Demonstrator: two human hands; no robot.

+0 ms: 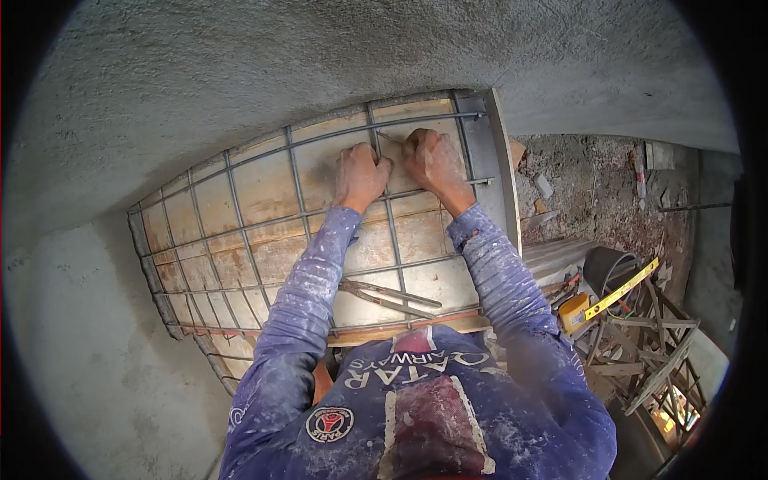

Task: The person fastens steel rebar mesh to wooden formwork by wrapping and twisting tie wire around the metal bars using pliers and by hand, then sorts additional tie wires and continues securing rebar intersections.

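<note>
A grid of steel bars point(297, 182) lies over wooden boards point(266, 192). Near its far edge, my left hand point(361, 172) is closed beside a crossing of two bars. Just right of it, my right hand point(433, 164) is closed too, its fingers pinched together. A thin piece of wire point(390, 138) shows between the two hands, but which fingers grip it is too small to tell. Pincers point(390, 296) with long handles rest on the grid nearer my body, their handles spread apart.
A rough grey wall point(320, 56) curves along the far side. At the right are a black bucket point(610, 268), a yellow level point(622, 290), a yellow container point(573, 313), a wooden frame point(648, 352) and rubble. A raised board point(504, 168) edges the grid.
</note>
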